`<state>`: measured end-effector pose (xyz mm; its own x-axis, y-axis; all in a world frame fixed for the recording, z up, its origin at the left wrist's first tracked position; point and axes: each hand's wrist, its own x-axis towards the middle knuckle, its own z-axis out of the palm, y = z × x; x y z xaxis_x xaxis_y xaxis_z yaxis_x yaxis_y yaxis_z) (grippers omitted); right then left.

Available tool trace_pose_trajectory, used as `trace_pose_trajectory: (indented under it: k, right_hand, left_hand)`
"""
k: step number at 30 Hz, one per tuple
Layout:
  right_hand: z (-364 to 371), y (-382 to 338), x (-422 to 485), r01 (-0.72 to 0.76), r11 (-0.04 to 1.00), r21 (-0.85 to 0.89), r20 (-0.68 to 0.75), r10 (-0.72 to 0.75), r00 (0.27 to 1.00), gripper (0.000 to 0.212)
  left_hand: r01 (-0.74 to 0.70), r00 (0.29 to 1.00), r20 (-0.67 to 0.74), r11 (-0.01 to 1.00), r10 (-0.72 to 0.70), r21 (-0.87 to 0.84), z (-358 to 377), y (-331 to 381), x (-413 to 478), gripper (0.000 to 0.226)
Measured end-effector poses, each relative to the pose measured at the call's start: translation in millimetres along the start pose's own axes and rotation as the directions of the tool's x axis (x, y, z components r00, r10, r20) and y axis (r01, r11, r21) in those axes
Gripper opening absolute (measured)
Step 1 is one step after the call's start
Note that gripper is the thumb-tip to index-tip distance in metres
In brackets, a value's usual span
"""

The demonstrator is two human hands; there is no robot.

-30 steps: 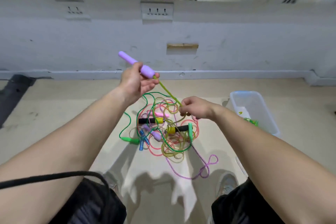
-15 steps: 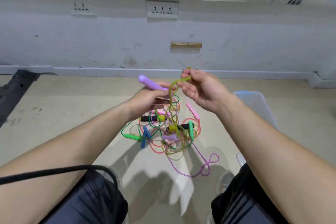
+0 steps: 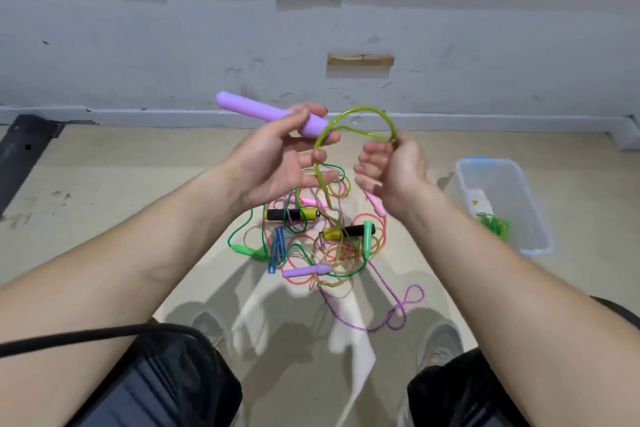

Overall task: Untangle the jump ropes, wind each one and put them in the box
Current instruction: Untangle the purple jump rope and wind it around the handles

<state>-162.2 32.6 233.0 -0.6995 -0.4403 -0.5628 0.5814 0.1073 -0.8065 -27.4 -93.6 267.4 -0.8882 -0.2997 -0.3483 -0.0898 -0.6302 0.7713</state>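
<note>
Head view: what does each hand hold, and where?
Left hand grips the purple handle at its cord end; right hand pinches a loop of the yellow-green cord.

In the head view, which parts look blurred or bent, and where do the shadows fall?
Head view: the right hand and green cord are slightly motion-blurred; the baseboard curves from wide-angle distortion; soft shadows fall on the floor between the rope pile and the shoes.
</note>
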Motion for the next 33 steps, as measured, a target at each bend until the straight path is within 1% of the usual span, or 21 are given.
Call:
trace_pose_trajectory:
  k: [1,2,4,5,7,8,10,11,12,13,14,15,17,19,21,23,26,27,28,31,33]
  right_hand:
    - [1.0,11.1,-1.1,-0.020,0.998,-0.055,0.006,0.020,1.000,0.050]
    - [1.7,23.6,-2.1,-0.041,0.991,-0.126,0.058,0.049,0.997,0.051]
    - [0.2,49.6,-2.1,-0.041,0.954,-0.297,0.239,0.116,0.964,0.058]
    - [-0.5,59.5,-3.1,-0.022,0.928,-0.371,0.328,0.153,0.932,0.057]
    - [-3.3,71.8,-5.4,0.076,0.843,-0.532,0.435,0.195,0.879,0.042]
    - [-5.3,75.1,-5.6,0.159,0.771,-0.616,0.463,0.191,0.866,0.033]
    - [-11.4,79.4,-3.2,0.320,0.550,-0.771,0.476,0.165,0.864,0.018]
    - [-16.5,82.5,-0.1,0.347,0.440,-0.828,0.456,0.167,0.874,0.005]
    - [-22.6,85.2,3.5,0.342,0.362,-0.867,0.422,0.169,0.891,0.009]
    - [-28.5,87.9,8.4,0.315,0.318,-0.894,0.376,0.154,0.914,0.016]
    - [-33.2,88.1,12.9,0.265,0.314,-0.912,0.319,0.137,0.938,0.019]
    - [-35.2,85.5,15.6,0.203,0.372,-0.906,0.268,0.130,0.955,0.019]
    - [-32.7,71.5,14.6,0.088,0.608,-0.789,0.219,0.143,0.965,0.011]
    - [-25.1,51.3,9.8,0.034,0.807,-0.590,0.237,0.133,0.963,0.008]
    - [-16.4,32.8,1.0,0.020,0.916,-0.400,0.298,0.109,0.948,0.008]
    - [-9.2,17.1,-7.2,0.010,0.967,-0.253,0.333,0.077,0.940,0.013]
    - [-5.2,2.2,-14.1,-0.028,0.998,-0.056,0.327,0.045,0.944,0.022]
    - [-4.5,-2.1,-15.6,-0.051,0.999,0.012,0.339,0.044,0.940,0.023]
    - [-3.7,-5.8,-17.4,-0.072,0.995,0.063,0.364,0.044,0.931,0.024]
    - [0.0,-14.4,-24.1,-0.114,0.980,0.161,0.402,0.040,0.915,0.021]
    - [2.5,-17.4,-26.2,-0.129,0.967,0.220,0.397,0.032,0.917,0.022]
  left_hand:
    - [-0.020,1.000,-0.022,0.999,0.020,-0.037,-2.1,2.8,2.3,0.015]
    - [-0.040,0.998,-0.043,0.997,0.037,-0.070,-4.0,5.6,4.0,0.014]
    - [-0.063,0.995,-0.082,0.991,0.053,-0.116,-7.9,9.6,6.3,0.013]
    - [-0.071,0.993,-0.098,0.989,0.059,-0.126,-10.3,10.9,7.3,0.012]
    - [-0.086,0.988,-0.142,0.987,0.067,-0.135,-15.1,13.2,9.0,0.011]
    - [-0.093,0.983,-0.169,0.985,0.068,-0.146,-17.4,14.2,9.4,0.011]
    - [-0.113,0.972,-0.222,0.979,0.074,-0.171,-22.3,16.6,10.1,0.010]
    - [-0.129,0.965,-0.248,0.977,0.084,-0.172,-24.7,17.4,10.5,0.011]
    - [-0.147,0.956,-0.275,0.975,0.098,-0.165,-27.1,18.0,11.0,0.011]
    - [-0.165,0.945,-0.306,0.975,0.114,-0.147,-28.3,18.2,11.6,0.011]
    - [-0.182,0.929,-0.345,0.978,0.136,-0.104,-29.8,17.6,12.0,0.012]
    - [-0.199,0.905,-0.386,0.980,0.179,-0.014,-32.4,15.5,12.9,0.012]
    - [-0.212,0.854,-0.407,0.931,0.324,0.297,-39.1,7.6,13.8,0.008]
    - [-0.215,0.852,-0.283,0.787,0.441,0.579,-44.4,-5.0,13.8,0.010]
    - [-0.199,0.887,-0.149,0.652,0.437,0.732,-46.1,-18.6,15.0,0.011]
    - [-0.191,0.925,-0.051,0.577,0.377,0.794,-42.6,-29.2,17.1,0.015]
    - [-0.202,0.957,0.039,0.567,0.287,0.799,-31.2,-37.8,19.0,0.039]
    - [-0.188,0.960,0.046,0.513,0.277,0.837,-29.4,-41.2,21.0,0.049]
    - [-0.172,0.961,0.056,0.426,0.271,0.888,-28.3,-44.0,22.3,0.055]
    - [-0.164,0.960,0.117,0.173,0.256,0.971,-26.8,-55.1,25.8,0.049]
    - [-0.182,0.942,0.146,0.095,0.301,0.979,-26.1,-58.3,28.2,0.029]
